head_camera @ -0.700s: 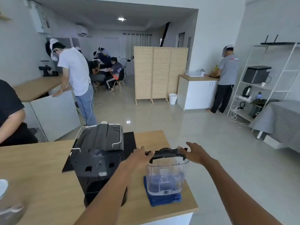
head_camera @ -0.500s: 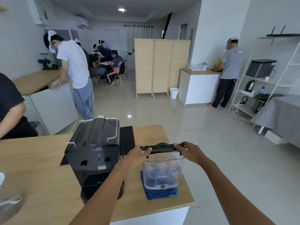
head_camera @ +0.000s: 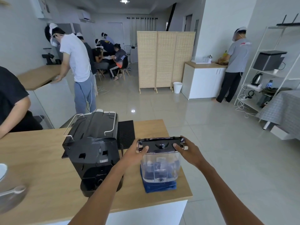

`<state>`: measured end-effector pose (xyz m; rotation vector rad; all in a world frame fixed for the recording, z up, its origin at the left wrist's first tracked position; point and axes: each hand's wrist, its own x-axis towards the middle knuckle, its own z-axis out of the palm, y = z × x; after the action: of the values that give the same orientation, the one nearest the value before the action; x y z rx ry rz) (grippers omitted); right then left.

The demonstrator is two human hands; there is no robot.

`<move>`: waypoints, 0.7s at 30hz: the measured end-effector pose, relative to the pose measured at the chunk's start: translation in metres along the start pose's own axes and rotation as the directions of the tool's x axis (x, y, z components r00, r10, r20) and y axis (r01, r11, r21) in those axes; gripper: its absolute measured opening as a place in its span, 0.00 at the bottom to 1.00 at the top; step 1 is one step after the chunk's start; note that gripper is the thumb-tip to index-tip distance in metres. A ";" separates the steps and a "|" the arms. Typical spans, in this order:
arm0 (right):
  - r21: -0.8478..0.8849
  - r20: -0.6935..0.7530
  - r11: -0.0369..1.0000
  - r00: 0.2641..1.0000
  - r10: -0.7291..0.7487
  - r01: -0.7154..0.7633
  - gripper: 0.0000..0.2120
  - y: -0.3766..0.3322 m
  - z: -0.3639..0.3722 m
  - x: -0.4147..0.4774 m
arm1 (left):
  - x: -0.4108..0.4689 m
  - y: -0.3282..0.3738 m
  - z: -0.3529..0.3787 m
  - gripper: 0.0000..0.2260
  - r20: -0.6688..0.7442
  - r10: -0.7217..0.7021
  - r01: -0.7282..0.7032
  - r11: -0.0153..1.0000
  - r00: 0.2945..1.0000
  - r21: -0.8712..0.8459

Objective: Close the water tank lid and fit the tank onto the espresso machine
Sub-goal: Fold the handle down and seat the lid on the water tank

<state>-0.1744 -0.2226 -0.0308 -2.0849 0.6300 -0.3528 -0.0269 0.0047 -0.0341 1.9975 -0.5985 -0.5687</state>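
Observation:
A clear plastic water tank [head_camera: 159, 168] stands upright on a folded blue cloth [head_camera: 159, 186] near the right end of the wooden counter [head_camera: 40, 168]. Its black lid [head_camera: 160, 144] lies flat on the tank's top. My left hand [head_camera: 135, 152] grips the lid's left end, thumb on top. At the right end my right hand [head_camera: 189, 151] holds the lid the same way. The black espresso machine [head_camera: 93, 150] stands just left of the tank with its back side toward me.
A black drip mat [head_camera: 125, 133] lies behind the machine. A metal bowl with a spoon [head_camera: 11, 195] sits at the counter's left edge. A person in black [head_camera: 11, 103] leans on the far left. The counter ends just right of the tank.
The lid now lies flat on the tank and both my thumbs rest on top of it. The view has tilted down and come closer.

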 end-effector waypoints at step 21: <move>0.057 -0.058 0.989 0.989 -0.137 0.140 0.35 0.005 -0.001 -0.001 | -0.004 0.000 -0.008 0.23 -0.184 0.266 -0.255 0.964 0.946 0.081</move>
<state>-0.1777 -0.2252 -0.0346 -2.0712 0.5011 -0.5030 -0.0250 0.0124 -0.0301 1.9569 -0.7495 -0.1955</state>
